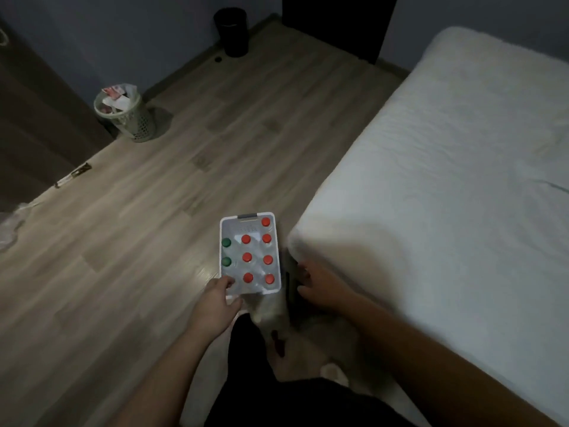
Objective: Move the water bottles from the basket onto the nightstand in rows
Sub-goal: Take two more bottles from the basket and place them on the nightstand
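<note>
wood floor (pixel 123 241), basket (pixel 250 216) of bottles (pixel 247 257), left grip (pixel 217 298) clasping its near corner, right grip (pixel 320 286) spread beside

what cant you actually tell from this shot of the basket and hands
- Nightstand: not in the head view at all.
- Bottles in the basket: only caps show, seven red and two green; dim light and the top-down angle hide the bodies.
- Left hand: at the basket's near corner, grip unclear from blur.
- Right hand: fingertips in shadow beside the bed; what they touch is unclear.
</note>
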Demonstrator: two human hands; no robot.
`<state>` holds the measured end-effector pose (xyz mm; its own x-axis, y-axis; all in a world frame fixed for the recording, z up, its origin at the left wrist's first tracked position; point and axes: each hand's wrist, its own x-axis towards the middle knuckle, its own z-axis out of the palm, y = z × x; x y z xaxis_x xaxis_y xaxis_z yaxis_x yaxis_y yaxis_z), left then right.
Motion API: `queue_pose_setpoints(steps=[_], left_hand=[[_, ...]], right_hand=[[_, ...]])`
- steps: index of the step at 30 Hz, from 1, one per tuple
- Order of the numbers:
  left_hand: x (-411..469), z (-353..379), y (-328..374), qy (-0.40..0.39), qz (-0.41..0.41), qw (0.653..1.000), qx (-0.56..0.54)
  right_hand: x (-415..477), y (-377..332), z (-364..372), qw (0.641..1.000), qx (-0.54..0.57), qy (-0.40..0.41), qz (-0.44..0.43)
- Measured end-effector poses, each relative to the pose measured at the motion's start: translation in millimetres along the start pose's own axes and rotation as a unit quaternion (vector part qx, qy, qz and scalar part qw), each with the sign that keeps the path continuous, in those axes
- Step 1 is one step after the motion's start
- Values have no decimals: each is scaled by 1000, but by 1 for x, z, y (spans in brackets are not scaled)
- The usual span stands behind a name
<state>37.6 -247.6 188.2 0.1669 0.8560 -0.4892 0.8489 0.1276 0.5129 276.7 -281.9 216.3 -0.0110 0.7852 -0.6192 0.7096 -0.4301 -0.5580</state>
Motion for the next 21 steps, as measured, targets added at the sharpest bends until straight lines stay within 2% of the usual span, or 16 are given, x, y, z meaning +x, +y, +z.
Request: queue_pose_setpoints(steps=[4, 10, 15, 18, 21], left_hand=[[81, -41, -13, -49, 17, 996, 77], [199, -59, -46, -104, 32, 981, 161], [284, -25, -80, -162, 2, 964, 211], [319, 8, -100, -173, -6, 963, 207], [346, 37, -117, -174, 11, 964, 202]], right_hand=[[55, -44, 6, 998, 7, 2, 69], [168, -76, 47, 992, 5, -44, 116], [261, -71, 85, 991, -16, -31, 128], [307, -57, 107, 989, -49, -11, 142], [341, -44, 126, 983, -24, -18, 181]])
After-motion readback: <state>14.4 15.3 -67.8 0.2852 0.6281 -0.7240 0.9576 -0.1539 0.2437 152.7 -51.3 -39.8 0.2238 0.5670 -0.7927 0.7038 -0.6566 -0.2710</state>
